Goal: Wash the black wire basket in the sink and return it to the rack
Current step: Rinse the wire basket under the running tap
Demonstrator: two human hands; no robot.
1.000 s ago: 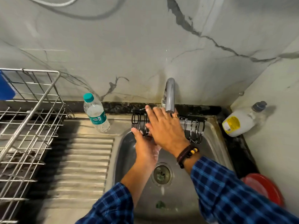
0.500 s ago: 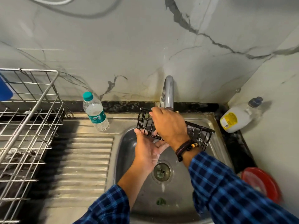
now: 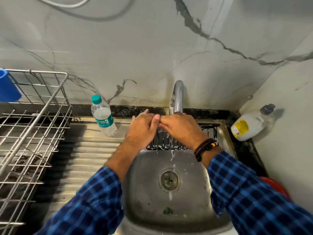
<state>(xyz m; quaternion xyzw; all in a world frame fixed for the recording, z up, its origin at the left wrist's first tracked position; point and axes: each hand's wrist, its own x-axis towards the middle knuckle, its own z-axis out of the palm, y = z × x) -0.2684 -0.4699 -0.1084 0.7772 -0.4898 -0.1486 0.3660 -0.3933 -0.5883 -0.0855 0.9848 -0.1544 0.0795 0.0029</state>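
The black wire basket (image 3: 162, 140) sits at the back edge of the sink (image 3: 147, 192) under the faucet (image 3: 178, 95), dripping. My left hand (image 3: 144, 128) and right hand (image 3: 181, 128) cover its top; whether either grips, I cannot tell. Wet wire could slip and clatter down.

hands: two, the left hand (image 3: 144, 129) and the right hand (image 3: 182, 131)
black wire basket (image 3: 162, 146): one
sink (image 3: 147, 177): one
tap (image 3: 178, 95): one
drain (image 3: 169, 179): one
clear water bottle (image 3: 103, 116): one
white jug (image 3: 249, 126): one
wire dish rack (image 3: 33, 126): one
blue container (image 3: 7, 88): one
checked sleeves (image 3: 94, 200): two
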